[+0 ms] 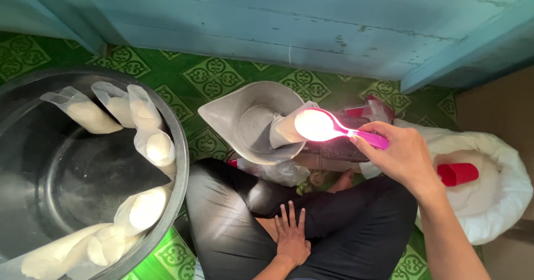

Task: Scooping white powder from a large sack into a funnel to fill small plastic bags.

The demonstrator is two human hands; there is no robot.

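Observation:
My right hand [403,156] grips the handle of a pink plastic spoon [328,127] heaped with white powder. The spoon's bowl hovers over the mouth of a small clear plastic bag [286,129] that lies in a grey metal scale pan [245,118]. My left hand [291,238] rests flat on my lap, fingers spread, holding nothing. I sit cross-legged in black trousers [233,213]. At my right a white sack [495,191] of white powder stands open, with a red cup [458,173] lying in it.
A large dark metal basin [83,168] at the left holds several filled clear bags of white powder around its rim. Green patterned floor covering [214,77] lies underneath. A blue wooden wall [289,24] runs across the back. A dark scale base [339,149] sits under the pan.

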